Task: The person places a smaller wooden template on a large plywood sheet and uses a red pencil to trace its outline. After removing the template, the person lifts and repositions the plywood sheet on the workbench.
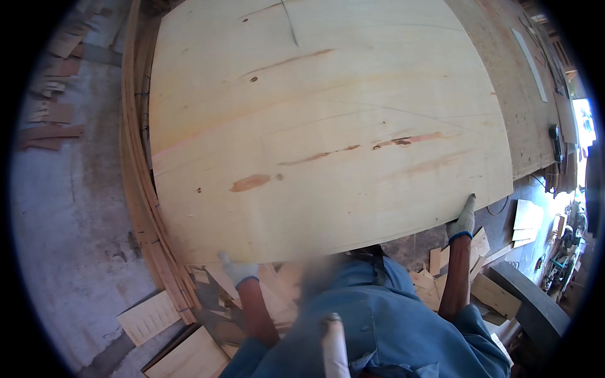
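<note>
A large pale plywood sheet [340, 201] with brown knots, streaks and dark pencil-like lines spreads out in front of me. My left hand [239, 271], in a light glove, grips its near edge toward the left corner, the thumb lying on top. Near the right corner my right hand [464, 220], gloved with a blue cuff, holds the same edge, also with its thumb on the upper face. Beneath the sheet the other fingers of both hands are hidden. The near edge runs close to my blue clothing [353, 315].
Long wooden strips [135, 157], bundled with ties, run along the sheet's left side. Wood offcuts [151, 317] litter the floor around my legs. At the right lies a brown board surface [532, 135] with a dark-handled tool [556, 143]. A grey curved object [529, 305] stands lower right.
</note>
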A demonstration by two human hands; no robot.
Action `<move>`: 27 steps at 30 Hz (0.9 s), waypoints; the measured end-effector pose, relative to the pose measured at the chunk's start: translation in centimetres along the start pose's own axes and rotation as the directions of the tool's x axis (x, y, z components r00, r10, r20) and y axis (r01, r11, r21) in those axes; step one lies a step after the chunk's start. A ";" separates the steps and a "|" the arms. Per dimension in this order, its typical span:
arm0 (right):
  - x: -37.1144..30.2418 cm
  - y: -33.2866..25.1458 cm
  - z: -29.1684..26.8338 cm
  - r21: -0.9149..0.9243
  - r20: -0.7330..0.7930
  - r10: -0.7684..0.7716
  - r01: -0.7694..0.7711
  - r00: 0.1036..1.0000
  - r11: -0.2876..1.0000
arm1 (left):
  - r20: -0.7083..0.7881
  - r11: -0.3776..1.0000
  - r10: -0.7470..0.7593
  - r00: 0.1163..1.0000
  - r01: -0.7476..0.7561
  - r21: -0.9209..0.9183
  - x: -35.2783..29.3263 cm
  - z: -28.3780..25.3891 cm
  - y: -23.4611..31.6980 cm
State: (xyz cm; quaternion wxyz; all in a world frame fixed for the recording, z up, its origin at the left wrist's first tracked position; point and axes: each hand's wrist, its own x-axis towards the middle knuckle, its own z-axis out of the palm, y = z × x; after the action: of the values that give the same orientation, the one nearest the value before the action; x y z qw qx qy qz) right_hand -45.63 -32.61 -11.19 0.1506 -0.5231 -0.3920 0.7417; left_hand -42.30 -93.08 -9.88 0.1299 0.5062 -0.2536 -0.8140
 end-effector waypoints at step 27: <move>2.7 -1.5 5.8 -0.024 0.027 0.052 -0.051 0.998 0.998 | -0.028 0.998 0.032 0.999 -0.034 -0.050 4.3 4.6 0.4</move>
State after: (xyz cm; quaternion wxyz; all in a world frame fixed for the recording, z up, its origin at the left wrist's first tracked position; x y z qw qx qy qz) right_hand -52.15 -32.44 -11.02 0.1199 -0.5243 -0.3893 0.7478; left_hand -48.34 -94.17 -11.31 0.1594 0.5094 -0.2395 -0.8110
